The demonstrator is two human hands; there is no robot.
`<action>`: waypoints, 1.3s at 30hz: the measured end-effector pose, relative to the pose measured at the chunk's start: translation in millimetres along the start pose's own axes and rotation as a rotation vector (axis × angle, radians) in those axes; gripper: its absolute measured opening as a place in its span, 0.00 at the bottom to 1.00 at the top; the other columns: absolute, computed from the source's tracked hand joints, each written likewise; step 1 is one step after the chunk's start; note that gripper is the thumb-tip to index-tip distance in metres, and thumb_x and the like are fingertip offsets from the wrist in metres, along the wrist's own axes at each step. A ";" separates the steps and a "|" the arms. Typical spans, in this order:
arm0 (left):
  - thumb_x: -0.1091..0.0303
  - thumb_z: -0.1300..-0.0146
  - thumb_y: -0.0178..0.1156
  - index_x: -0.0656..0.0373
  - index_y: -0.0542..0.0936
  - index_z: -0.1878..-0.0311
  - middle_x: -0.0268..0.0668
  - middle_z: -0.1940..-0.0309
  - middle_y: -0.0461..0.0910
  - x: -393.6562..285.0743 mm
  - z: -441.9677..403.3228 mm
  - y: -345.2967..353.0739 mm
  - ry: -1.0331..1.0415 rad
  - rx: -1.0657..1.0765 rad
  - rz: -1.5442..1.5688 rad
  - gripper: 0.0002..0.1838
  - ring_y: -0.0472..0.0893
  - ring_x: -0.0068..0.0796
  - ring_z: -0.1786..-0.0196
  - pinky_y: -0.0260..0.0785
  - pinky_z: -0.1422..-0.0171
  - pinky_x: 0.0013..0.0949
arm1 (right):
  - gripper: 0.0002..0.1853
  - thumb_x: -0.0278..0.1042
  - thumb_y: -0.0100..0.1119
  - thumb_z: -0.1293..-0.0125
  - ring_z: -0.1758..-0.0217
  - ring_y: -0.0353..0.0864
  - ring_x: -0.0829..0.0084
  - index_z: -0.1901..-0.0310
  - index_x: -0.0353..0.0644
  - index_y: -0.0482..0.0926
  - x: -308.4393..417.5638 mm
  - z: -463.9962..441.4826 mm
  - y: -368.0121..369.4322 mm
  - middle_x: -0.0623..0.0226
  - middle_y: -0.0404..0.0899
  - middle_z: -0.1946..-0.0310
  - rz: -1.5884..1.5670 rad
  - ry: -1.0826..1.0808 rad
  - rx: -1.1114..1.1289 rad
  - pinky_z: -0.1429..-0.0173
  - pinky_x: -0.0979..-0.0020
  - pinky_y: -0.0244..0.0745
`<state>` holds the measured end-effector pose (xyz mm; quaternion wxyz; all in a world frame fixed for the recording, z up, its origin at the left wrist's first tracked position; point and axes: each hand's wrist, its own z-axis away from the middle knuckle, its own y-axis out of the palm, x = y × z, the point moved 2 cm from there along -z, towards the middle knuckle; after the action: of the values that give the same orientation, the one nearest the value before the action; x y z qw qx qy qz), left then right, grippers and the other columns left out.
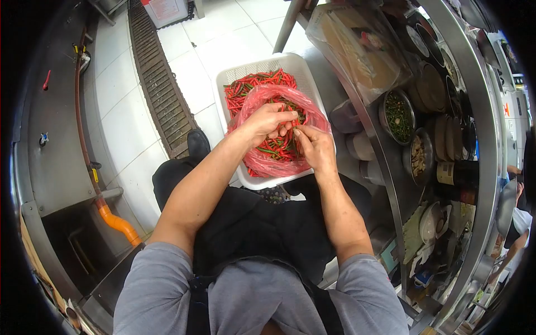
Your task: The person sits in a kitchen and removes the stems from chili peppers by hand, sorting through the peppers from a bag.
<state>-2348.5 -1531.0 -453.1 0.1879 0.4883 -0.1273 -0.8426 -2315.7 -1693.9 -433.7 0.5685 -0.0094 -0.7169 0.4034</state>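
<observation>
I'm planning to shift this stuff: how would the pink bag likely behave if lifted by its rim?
The pink bag is probably floppy, given its thin, wrinkled film. It would likely sag, with many loose peppers inside. Some might spill, since its mouth gapes wide.

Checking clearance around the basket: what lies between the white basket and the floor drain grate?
In the head view, white floor tiles lie between the white basket and the floor drain grate, with a black shoe at the near end.
</observation>
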 end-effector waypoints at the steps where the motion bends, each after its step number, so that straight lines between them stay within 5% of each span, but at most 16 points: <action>1: 0.61 0.35 0.62 0.54 0.77 0.62 0.27 0.75 0.75 -2.3 1.1 -2.5 0.005 -0.001 0.000 0.08 0.71 0.14 0.77 0.52 0.80 0.18 | 0.07 0.28 0.60 0.37 0.70 0.83 0.63 0.59 0.37 0.83 6.5 1.2 -1.8 0.60 0.83 0.71 0.000 -0.005 0.000 0.66 0.69 0.75; 4: 0.60 0.36 0.63 0.55 0.78 0.64 0.26 0.74 0.76 -3.5 0.1 -6.9 -0.081 0.061 0.048 0.09 0.71 0.14 0.77 0.52 0.81 0.18 | 0.13 0.19 0.61 0.44 0.65 0.82 0.55 0.57 0.40 0.83 33.2 12.3 -0.7 0.56 0.81 0.67 0.113 -0.388 0.063 0.60 0.62 0.77; 8: 0.60 0.38 0.64 0.58 0.79 0.61 0.28 0.76 0.75 -29.0 10.4 -10.7 0.071 -0.055 -0.126 0.11 0.71 0.16 0.78 0.54 0.81 0.20 | 0.09 0.24 0.62 0.39 0.71 0.81 0.63 0.57 0.37 0.83 41.5 22.8 1.6 0.60 0.79 0.73 0.093 -0.448 -0.006 0.66 0.67 0.75; 12: 0.63 0.38 0.61 0.61 0.79 0.61 0.31 0.75 0.78 -48.7 -21.4 -82.8 0.508 -0.508 -0.583 0.10 0.74 0.20 0.74 0.66 0.71 0.26 | 0.09 0.25 0.60 0.35 0.77 0.77 0.77 0.55 0.32 0.82 37.5 25.5 -71.9 0.65 0.79 0.74 0.061 -0.247 -0.369 0.73 0.74 0.70; 15: 0.63 0.44 0.60 0.63 0.80 0.60 0.40 0.72 0.82 -60.6 -11.4 -99.2 0.469 -0.767 -0.793 0.14 0.81 0.33 0.68 0.72 0.61 0.32 | 0.10 0.30 0.57 0.33 0.78 0.76 0.79 0.59 0.32 0.83 31.3 18.9 -146.0 0.62 0.84 0.71 0.005 -0.006 -0.702 0.72 0.76 0.69; 18: 0.62 0.46 0.61 0.62 0.80 0.55 0.45 0.65 0.83 -37.8 -29.9 -124.1 0.426 -0.817 -0.934 0.17 0.82 0.43 0.59 0.73 0.52 0.37 | 0.11 0.30 0.55 0.33 0.75 0.78 0.78 0.55 0.33 0.83 10.6 -1.4 -198.2 0.59 0.84 0.67 0.183 0.019 -0.761 0.69 0.75 0.71; 20: 0.65 0.46 0.57 0.61 0.80 0.51 0.53 0.57 0.82 -28.9 -34.6 -122.1 0.235 -0.638 -1.034 0.19 0.81 0.50 0.49 0.71 0.42 0.42 | 0.12 0.27 0.53 0.33 0.71 0.79 0.78 0.52 0.35 0.82 -1.0 -10.8 -213.7 0.58 0.84 0.61 1.018 -0.235 -0.633 0.63 0.75 0.73; 21: 0.65 0.46 0.57 0.61 0.80 0.51 0.53 0.57 0.82 -29.2 -33.5 -120.2 0.244 -0.632 -1.030 0.19 0.81 0.50 0.49 0.71 0.42 0.42 | 0.12 0.27 0.53 0.33 0.71 0.79 0.78 0.52 0.35 0.82 4.6 -8.1 -218.8 0.58 0.84 0.61 1.028 -0.236 -0.639 0.63 0.75 0.73; 26: 0.66 0.45 0.58 0.61 0.80 0.50 0.53 0.56 0.82 -48.5 -15.9 -99.9 0.487 -0.612 -1.021 0.19 0.81 0.50 0.50 0.72 0.42 0.42 | 0.12 0.24 0.55 0.34 0.69 0.79 0.78 0.51 0.38 0.82 25.4 14.8 -206.6 0.60 0.83 0.61 0.123 0.009 -0.755 0.60 0.75 0.74; 29: 0.67 0.43 0.61 0.61 0.81 0.50 0.47 0.61 0.85 -50.1 -4.0 -84.8 0.627 -0.588 -0.955 0.17 0.85 0.40 0.56 0.76 0.48 0.37 | 0.11 0.24 0.57 0.35 0.69 0.79 0.79 0.53 0.39 0.83 31.1 29.1 -153.1 0.61 0.83 0.67 0.084 0.011 -0.507 0.60 0.76 0.74; 32: 0.68 0.42 0.60 0.61 0.82 0.54 0.45 0.65 0.85 -36.3 2.3 -51.7 0.680 -0.372 -0.896 0.13 0.85 0.39 0.61 0.76 0.53 0.37 | 0.10 0.26 0.61 0.39 0.60 0.82 0.51 0.56 0.36 0.83 8.8 28.8 -92.9 0.51 0.82 0.64 0.292 -0.135 -0.209 0.54 0.62 0.76; 35: 0.69 0.43 0.60 0.61 0.83 0.57 0.47 0.68 0.84 -17.6 12.0 -22.5 0.709 -0.152 -1.147 0.11 0.84 0.42 0.63 0.76 0.54 0.38 | 0.11 0.36 0.62 0.39 0.60 0.82 0.51 0.60 0.39 0.84 -23.5 22.9 -39.7 0.52 0.83 0.65 0.411 -0.118 0.005 0.53 0.58 0.77; 39: 0.69 0.43 0.59 0.61 0.83 0.59 0.49 0.68 0.83 4.9 9.7 -14.4 0.613 -0.167 -1.302 0.11 0.83 0.48 0.62 0.74 0.53 0.45 | 0.13 0.42 0.63 0.40 0.62 0.83 0.49 0.64 0.40 0.84 -16.2 13.6 -17.7 0.51 0.83 0.68 0.572 -0.027 0.200 0.53 0.54 0.77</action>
<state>-2361.9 -1519.9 -457.9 -0.2881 0.6633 0.3127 -0.6158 -2313.3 -1721.3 -436.7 0.4204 -0.1497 -0.6494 0.6157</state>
